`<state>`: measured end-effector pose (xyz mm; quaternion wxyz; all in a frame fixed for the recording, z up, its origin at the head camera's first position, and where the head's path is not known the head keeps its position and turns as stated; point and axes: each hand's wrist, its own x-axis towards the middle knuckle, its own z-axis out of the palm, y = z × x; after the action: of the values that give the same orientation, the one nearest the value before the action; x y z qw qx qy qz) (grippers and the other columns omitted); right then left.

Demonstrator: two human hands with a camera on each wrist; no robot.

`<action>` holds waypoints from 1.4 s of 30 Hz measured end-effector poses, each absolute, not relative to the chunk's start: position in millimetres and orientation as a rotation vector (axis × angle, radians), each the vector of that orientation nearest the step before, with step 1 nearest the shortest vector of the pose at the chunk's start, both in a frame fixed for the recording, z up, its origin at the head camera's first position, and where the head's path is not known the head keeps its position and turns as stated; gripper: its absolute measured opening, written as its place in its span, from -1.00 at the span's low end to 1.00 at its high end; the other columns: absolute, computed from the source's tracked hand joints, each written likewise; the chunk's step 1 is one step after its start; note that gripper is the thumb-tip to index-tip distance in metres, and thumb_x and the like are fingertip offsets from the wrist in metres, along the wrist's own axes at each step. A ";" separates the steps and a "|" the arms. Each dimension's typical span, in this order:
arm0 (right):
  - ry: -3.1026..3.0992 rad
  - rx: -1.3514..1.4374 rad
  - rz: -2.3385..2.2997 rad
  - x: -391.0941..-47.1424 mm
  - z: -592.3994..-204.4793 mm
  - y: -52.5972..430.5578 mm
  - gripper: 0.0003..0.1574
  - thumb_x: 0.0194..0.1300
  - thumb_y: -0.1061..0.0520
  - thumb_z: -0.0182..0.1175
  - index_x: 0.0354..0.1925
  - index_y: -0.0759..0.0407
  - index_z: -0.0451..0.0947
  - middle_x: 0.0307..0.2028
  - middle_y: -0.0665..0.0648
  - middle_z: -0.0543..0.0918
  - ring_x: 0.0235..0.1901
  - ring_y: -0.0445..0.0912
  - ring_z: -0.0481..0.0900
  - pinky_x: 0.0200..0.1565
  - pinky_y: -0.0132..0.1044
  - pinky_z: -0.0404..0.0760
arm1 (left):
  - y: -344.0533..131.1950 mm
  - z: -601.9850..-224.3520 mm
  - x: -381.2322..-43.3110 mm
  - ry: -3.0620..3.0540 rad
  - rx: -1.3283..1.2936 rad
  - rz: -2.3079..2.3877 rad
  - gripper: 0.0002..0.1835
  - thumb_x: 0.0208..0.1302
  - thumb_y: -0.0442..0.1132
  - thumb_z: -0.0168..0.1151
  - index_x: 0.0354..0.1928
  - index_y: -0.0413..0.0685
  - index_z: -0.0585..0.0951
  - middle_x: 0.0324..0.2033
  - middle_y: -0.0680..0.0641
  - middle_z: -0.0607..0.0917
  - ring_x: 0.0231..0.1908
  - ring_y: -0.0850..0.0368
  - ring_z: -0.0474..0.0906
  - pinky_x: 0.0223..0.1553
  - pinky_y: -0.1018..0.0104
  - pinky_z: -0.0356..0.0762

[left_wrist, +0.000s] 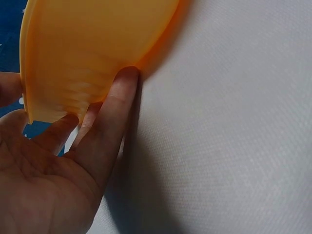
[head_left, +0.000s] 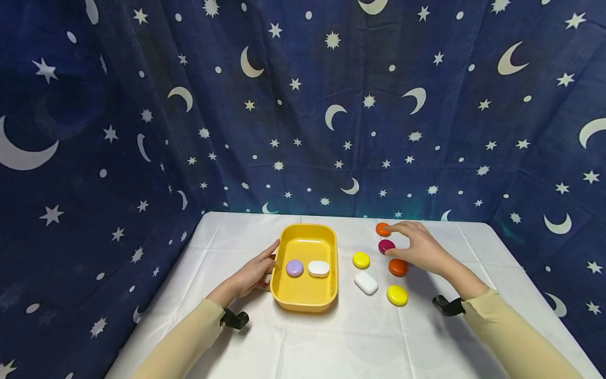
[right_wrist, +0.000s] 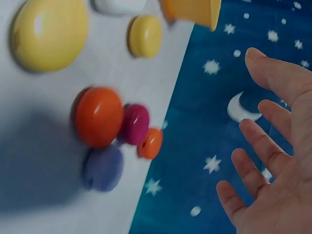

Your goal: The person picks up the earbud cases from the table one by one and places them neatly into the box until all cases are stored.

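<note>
My left hand (head_left: 252, 275) rests against the left side of a yellow tray (head_left: 305, 306), its fingers touching the outer wall (left_wrist: 92, 44). In the tray lie a round lilac piece (head_left: 294, 268) and a white oblong piece (head_left: 319, 269), both smooth and glossy. My right hand (head_left: 421, 249) hovers over similar loose pieces, fingers spread and apart from them in the right wrist view. Nearest to it are a small orange piece (head_left: 382, 229), a magenta piece (head_left: 385, 246) and a red-orange piece (head_left: 397, 267). A purple piece (right_wrist: 103, 168), seen in the right wrist view, is hidden in the head view.
Two yellow pieces (head_left: 361, 260) and a white rounded block (head_left: 366, 282) lie right of the tray. A white cloth (head_left: 331, 342) covers the table. Dark blue curtains (head_left: 307, 131) with moons and stars surround its back and sides.
</note>
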<state>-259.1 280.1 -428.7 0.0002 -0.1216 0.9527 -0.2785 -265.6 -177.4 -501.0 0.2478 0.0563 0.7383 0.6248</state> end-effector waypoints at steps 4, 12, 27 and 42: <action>2.992 -0.328 -0.858 -259.9 -436.6 296.7 -0.11 0.21 -0.18 0.45 0.42 0.06 0.46 0.36 0.30 0.42 0.35 0.31 0.17 0.22 0.47 0.31 | -178.6 -502.2 -266.0 2.009 0.161 1.708 -0.26 0.53 -0.13 -0.02 0.63 0.50 0.01 0.53 -0.23 0.23 0.13 -0.08 0.62 -0.16 0.00 0.75; 3.008 -0.349 -0.873 -262.8 -452.5 323.4 -0.08 0.24 -0.14 0.44 0.44 0.18 0.40 0.28 0.35 0.49 0.29 0.33 0.23 0.23 0.40 0.29 | -179.7 -503.3 -265.5 1.998 0.164 1.710 -0.26 0.53 -0.13 -0.02 0.63 0.51 0.00 0.53 -0.22 0.24 0.15 -0.08 0.61 -0.14 0.00 0.74; 2.944 -0.266 -0.875 -269.1 -471.9 339.5 -0.06 0.24 -0.05 0.44 0.44 0.30 0.35 0.19 0.45 0.55 0.20 0.40 0.27 0.17 0.43 0.31 | -178.9 -503.2 -266.5 1.991 0.155 1.723 -0.26 0.52 -0.13 -0.01 0.62 0.53 0.01 0.54 -0.22 0.20 0.16 -0.08 0.61 -0.14 0.00 0.74; 2.904 -0.165 -0.839 -275.6 -494.4 348.7 -0.07 0.15 -0.08 0.50 0.36 0.31 0.45 0.09 0.40 0.60 0.09 0.33 0.34 0.08 0.32 0.42 | -178.4 -504.1 -267.9 1.984 0.146 1.738 -0.25 0.50 -0.14 0.01 0.62 0.50 0.03 0.52 -0.21 0.26 0.15 -0.09 0.62 -0.17 0.00 0.75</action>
<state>-275.6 348.7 -494.4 0.0572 -0.0544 0.9577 -0.2767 -267.9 -178.4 -504.1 0.2477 0.0537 0.7277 0.6374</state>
